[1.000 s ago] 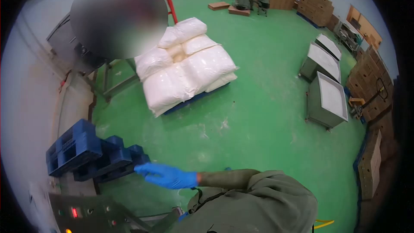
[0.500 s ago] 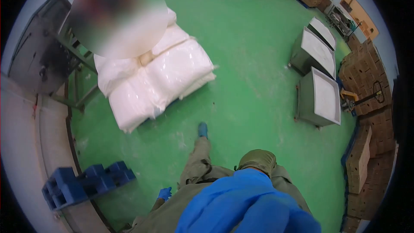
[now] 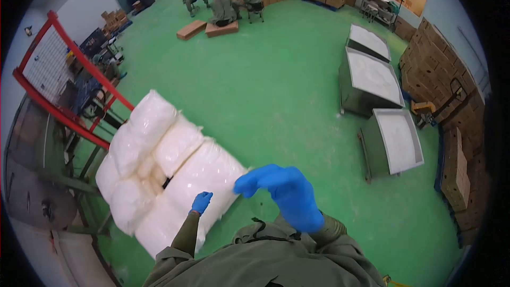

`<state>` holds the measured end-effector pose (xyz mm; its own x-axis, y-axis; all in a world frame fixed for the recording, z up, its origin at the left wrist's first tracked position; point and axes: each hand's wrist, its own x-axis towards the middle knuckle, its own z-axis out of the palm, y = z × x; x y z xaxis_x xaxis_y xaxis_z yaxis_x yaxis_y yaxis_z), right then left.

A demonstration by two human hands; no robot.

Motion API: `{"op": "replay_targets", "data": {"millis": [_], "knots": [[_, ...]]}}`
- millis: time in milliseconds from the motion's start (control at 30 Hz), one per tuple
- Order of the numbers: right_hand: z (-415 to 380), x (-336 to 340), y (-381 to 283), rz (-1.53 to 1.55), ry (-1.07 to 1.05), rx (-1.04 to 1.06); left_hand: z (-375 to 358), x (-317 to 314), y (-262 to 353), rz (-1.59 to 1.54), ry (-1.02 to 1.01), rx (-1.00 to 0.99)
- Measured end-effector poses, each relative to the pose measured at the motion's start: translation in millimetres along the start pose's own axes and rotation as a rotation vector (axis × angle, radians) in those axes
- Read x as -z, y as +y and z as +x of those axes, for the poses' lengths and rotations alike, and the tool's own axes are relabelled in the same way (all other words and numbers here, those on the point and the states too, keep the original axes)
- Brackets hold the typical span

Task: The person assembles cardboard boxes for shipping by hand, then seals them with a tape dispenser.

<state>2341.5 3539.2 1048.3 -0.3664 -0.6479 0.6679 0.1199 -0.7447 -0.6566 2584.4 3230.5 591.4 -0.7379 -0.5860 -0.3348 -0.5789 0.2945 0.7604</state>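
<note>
In the head view, my left hand (image 3: 201,202), in a blue glove, reaches forward over the near side of a stack of plump white bags (image 3: 204,172). Its fingers are curled in, with nothing showing in them. My right hand (image 3: 284,194), also gloved in blue, is raised in front of my chest, close to the camera. Its fingers stretch leftward with a slight bend and hold nothing visible. Their tips overlap the right edge of the bags in this view. Shiny clear film covers parts of the stack.
A red upright frame (image 3: 90,66) stands behind the bags. To the right are wheeled grey bins (image 3: 372,146) with white contents, a yellow pallet jack (image 3: 423,107) and stacked cartons (image 3: 438,66). Several people sit at the back near low brown boxes (image 3: 222,30). Green floor (image 3: 276,85) lies between.
My view has tilted up and shifted closer to the bags. My left hand has come up from low at the left; my right hand now shows in front. The blue pallet has left view.
</note>
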Motion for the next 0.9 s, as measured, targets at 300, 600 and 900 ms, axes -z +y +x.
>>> {"op": "replay_targets", "data": {"millis": [300, 600, 900], "knots": [[109.6, 303.9, 237.9, -0.018, 0.328, -0.736, 215.1, -40.6, 63.8, -0.158, -0.234, 0.393], [363.3, 505.2, 483.6, -0.492, -0.140, -1.025, 364.9, -50.3, 60.3, -0.377, -0.161, 0.822], [338.7, 856.3, 747.0, -1.196, -0.238, -1.582, 745.7, 192.0, 72.8, 0.230, -0.162, 0.159]]}}
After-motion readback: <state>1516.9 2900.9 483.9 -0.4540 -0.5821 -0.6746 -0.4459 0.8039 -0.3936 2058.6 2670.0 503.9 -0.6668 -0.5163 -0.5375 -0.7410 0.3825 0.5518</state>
